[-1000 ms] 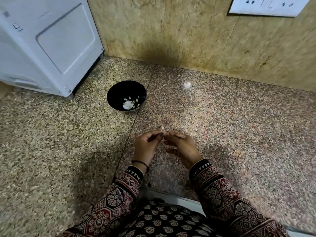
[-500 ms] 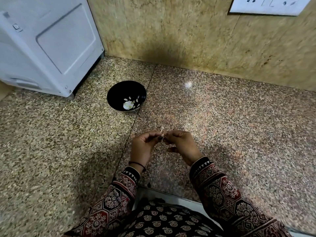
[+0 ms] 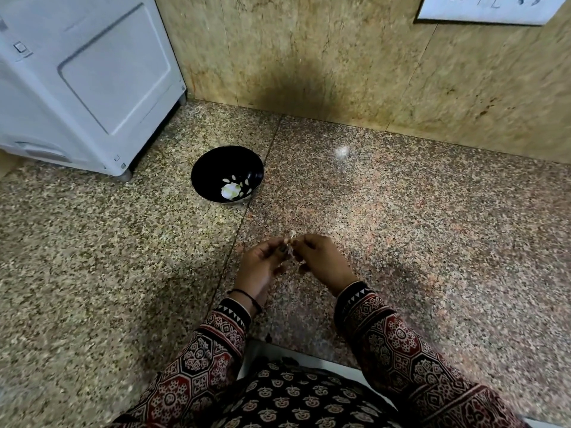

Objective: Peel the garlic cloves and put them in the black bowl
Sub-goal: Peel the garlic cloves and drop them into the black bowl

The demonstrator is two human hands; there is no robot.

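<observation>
Together, left hand (image 3: 259, 265) and right hand (image 3: 323, 261) fingers (image 3: 309, 240) pinch seemingly one garlic clove (image 3: 290, 241) near one black bowl (image 3: 207, 168).

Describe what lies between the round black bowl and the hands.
Only bare speckled granite counter, crossed by a thin joint line, in the head view.

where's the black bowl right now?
Head view, left of centre: the black bowl stands on the granite counter by the white appliance corner, beyond and slightly left of the left hand.
</observation>
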